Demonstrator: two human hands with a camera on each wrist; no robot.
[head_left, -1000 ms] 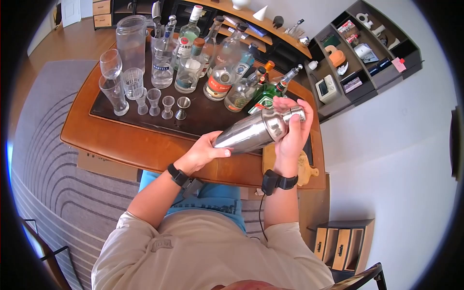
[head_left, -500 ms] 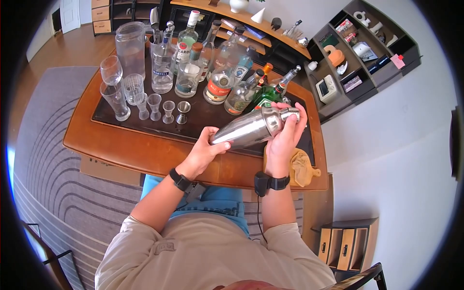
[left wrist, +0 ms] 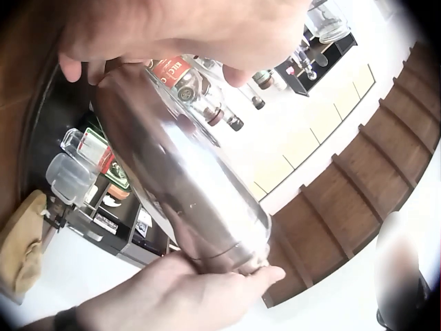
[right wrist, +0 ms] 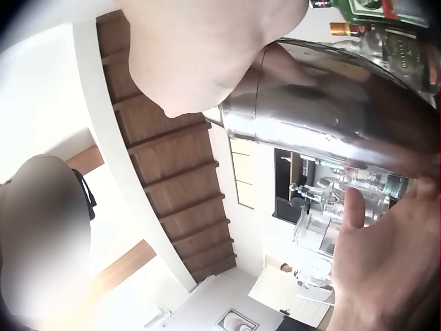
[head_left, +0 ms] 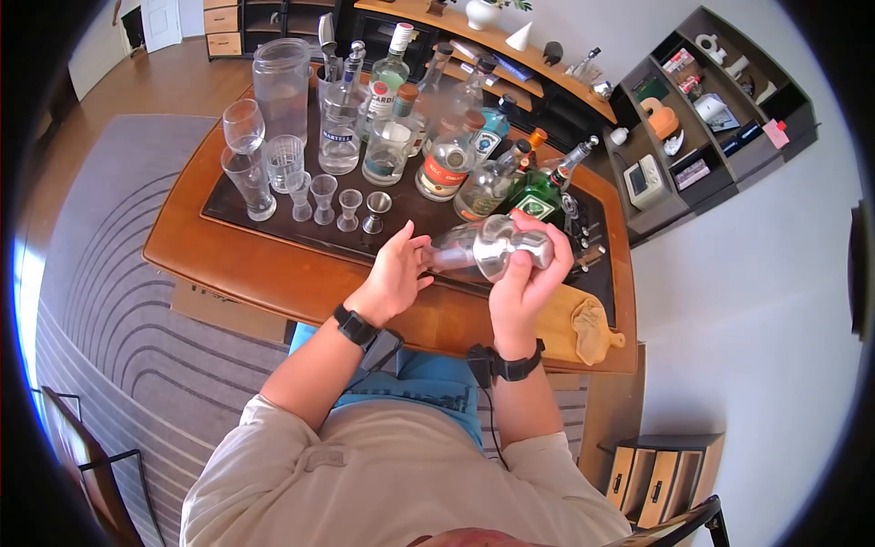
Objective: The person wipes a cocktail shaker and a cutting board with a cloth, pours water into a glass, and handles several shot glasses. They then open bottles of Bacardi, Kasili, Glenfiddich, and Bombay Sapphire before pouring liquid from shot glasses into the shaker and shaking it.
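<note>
A shiny metal shaker [head_left: 492, 248] is held in the air above the table's front edge, its capped end toward the right. The right hand [head_left: 527, 290] grips that end, thumb and fingers round the cap and shoulder. At the base the left hand [head_left: 394, 273] has its fingers spread and fairly straight, close to the metal. In the left wrist view the shaker [left wrist: 186, 165] runs diagonally, the left hand [left wrist: 179, 31] at its base and the right hand [left wrist: 179, 293] at the cap. The right wrist view shows the shaker [right wrist: 331, 103] and the left hand's raised thumb [right wrist: 353, 207].
Several bottles [head_left: 447, 164] stand close behind the shaker, a green one [head_left: 540, 196] nearest. Glasses [head_left: 248, 182] and a metal jigger [head_left: 376, 211] stand to the left. A wooden board [head_left: 561, 319] with a tan cloth [head_left: 591, 326] lies at the right front. A glass pitcher [head_left: 282, 91] is at the back left.
The left hand has loosened from gripping the shaker's base to spread fingers. The shaker is lower and more level in the head view, and the whole table scene has shifted right.
</note>
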